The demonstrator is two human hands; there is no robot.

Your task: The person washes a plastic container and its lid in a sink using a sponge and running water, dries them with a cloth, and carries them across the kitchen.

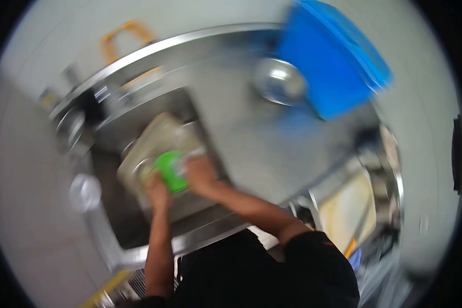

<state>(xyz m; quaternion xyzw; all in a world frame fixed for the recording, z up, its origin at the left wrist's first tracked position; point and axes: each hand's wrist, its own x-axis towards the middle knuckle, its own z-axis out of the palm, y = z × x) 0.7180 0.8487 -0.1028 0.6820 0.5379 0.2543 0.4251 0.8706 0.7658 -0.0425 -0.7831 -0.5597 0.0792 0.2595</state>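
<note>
Over the sink (123, 220), my left hand (158, 189) grips the near left edge of a bright green, round, cup-like thing (173, 175). My right hand (201, 172) is closed against its right side, with a whitish blur (182, 163) at the fingers that I cannot make out. Beneath both hands a beige board (161, 131) lies slanted in the sink. A round rim (142, 167) shows beside my left hand, smeared by motion.
A steel bowl (279, 81) and a big blue bin (326, 61) stand on the steel counter (241, 133). A clear round container (85, 192) sits at the sink's left rim. A pale cutting board (346, 208) leans at right. An orange-yellow frame-like thing (125, 38) is behind the sink.
</note>
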